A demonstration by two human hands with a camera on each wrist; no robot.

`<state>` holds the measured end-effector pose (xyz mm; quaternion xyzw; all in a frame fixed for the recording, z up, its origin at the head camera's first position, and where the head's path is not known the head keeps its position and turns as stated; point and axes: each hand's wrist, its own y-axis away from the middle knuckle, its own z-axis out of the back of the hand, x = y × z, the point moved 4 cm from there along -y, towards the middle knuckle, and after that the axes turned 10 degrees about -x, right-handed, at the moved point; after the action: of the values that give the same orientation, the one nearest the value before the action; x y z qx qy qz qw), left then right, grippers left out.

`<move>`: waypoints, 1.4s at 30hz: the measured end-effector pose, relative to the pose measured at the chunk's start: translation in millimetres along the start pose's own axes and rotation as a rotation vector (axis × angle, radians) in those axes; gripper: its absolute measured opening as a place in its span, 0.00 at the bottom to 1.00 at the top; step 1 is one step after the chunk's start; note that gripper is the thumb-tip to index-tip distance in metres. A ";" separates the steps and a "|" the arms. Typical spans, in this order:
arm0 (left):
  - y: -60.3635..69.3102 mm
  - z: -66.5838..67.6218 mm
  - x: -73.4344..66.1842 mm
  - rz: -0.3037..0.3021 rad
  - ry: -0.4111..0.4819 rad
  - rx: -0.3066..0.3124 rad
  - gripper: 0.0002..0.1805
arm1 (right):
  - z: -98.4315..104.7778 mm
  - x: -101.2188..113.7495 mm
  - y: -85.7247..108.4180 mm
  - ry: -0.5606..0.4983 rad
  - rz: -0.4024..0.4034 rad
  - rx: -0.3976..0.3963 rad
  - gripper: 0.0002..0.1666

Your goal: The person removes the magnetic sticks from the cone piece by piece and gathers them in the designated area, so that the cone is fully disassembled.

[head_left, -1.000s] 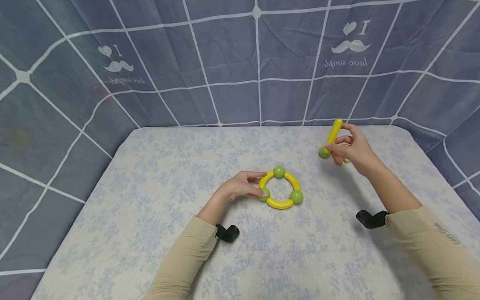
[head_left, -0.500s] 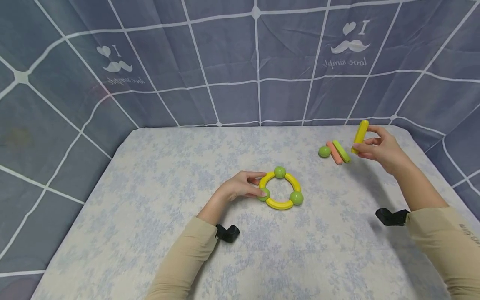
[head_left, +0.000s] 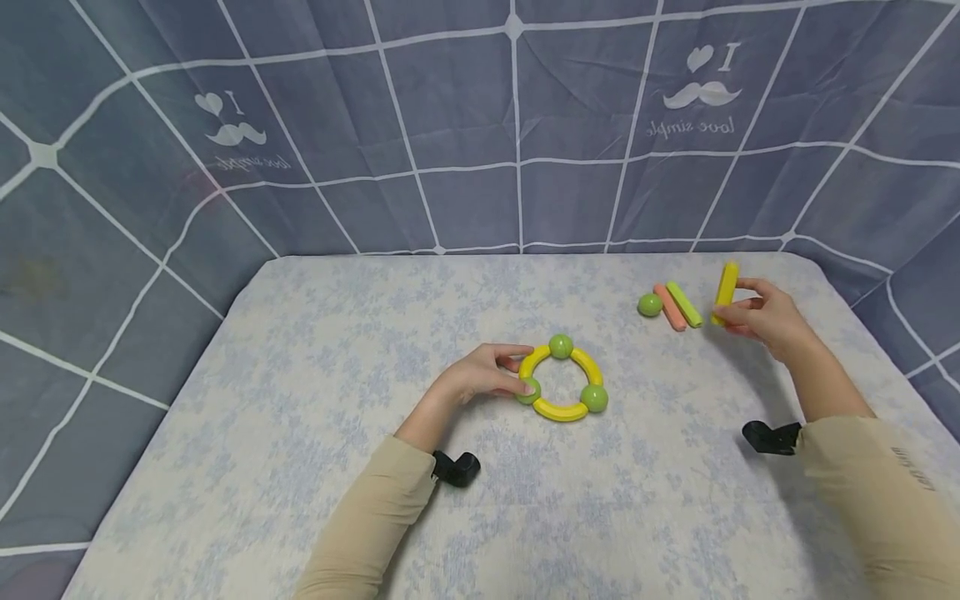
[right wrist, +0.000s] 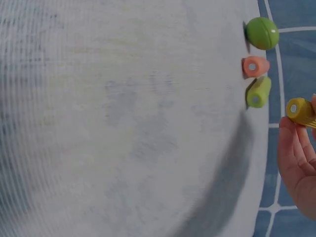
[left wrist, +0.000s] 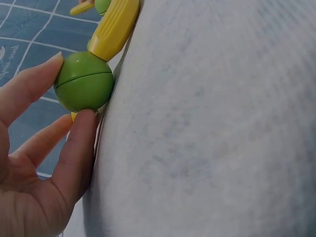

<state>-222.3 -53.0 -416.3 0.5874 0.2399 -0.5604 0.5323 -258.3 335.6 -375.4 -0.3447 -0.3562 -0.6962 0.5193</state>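
In the head view my left hand [head_left: 480, 371] holds a ring of curved yellow magnetic bars [head_left: 558, 412] joined by green balls [head_left: 595, 398], lying flat on the table. Its fingertips grip the ring's left green ball [left wrist: 81, 84] from both sides, as the left wrist view shows. My right hand [head_left: 772, 318] pinches a straight yellow magnetic rod [head_left: 727, 286] above the table's far right, tilted upward. In the right wrist view a round silver spot marks the end of this rod [right wrist: 298, 111]; part of that hand lies outside the picture.
Left of the right hand lie a loose green ball [head_left: 649, 305], an orange rod [head_left: 670, 307] and a lime-green rod [head_left: 684, 304], side by side. A blue checked curtain [head_left: 465, 125] stands behind the patterned tablecloth [head_left: 315, 375] and at both sides.
My right hand carries the yellow rod rightward, away from the loose ball and rods, then slightly nearer to me and lower. The left hand and ring stay put.
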 end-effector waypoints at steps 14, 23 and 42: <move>-0.6 -0.5 0.8 0.000 0.013 0.006 0.36 | -18.1 -26.2 -12.2 0.022 -0.136 -0.086 0.42; -0.5 -2.1 3.4 -0.011 0.024 0.020 0.36 | -22.0 -28.6 -22.1 0.063 -0.145 -0.088 0.39; -1.5 0.2 3.6 -0.004 0.003 0.007 0.36 | -30.2 -25.5 -25.0 0.137 -0.189 -0.127 0.36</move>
<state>-222.8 -53.8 -420.0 0.5898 0.2398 -0.5613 0.5287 -280.1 327.1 -415.9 -0.2934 -0.3060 -0.7849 0.4518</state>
